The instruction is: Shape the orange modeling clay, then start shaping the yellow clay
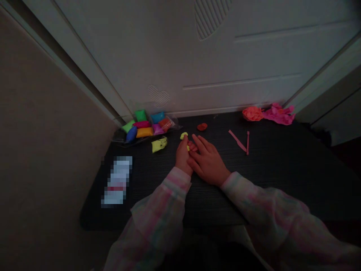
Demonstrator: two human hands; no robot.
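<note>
My left hand [184,157] is turned palm inward, its fingers curled around a small bit of yellow modelling clay [188,148]. Against its fingers rests my right hand [209,162], laid flat with the fingers stretched out. Just past the left thumb is another lump of yellow clay [184,135]; whether the thumb touches it I cannot tell. To the left lies an opened yellow clay packet [159,144]. A flattened red clay piece [202,127] sits on the table beyond my right fingertips.
Several coloured clay packets [144,132] lie in clear plastic at the back left of the dark table [270,177]. A pixelated phone-like object [117,181] is at front left. Pink tools [238,142] and crumpled orange [253,113] and pink [279,114] pieces lie right. A white door [169,49] stands behind.
</note>
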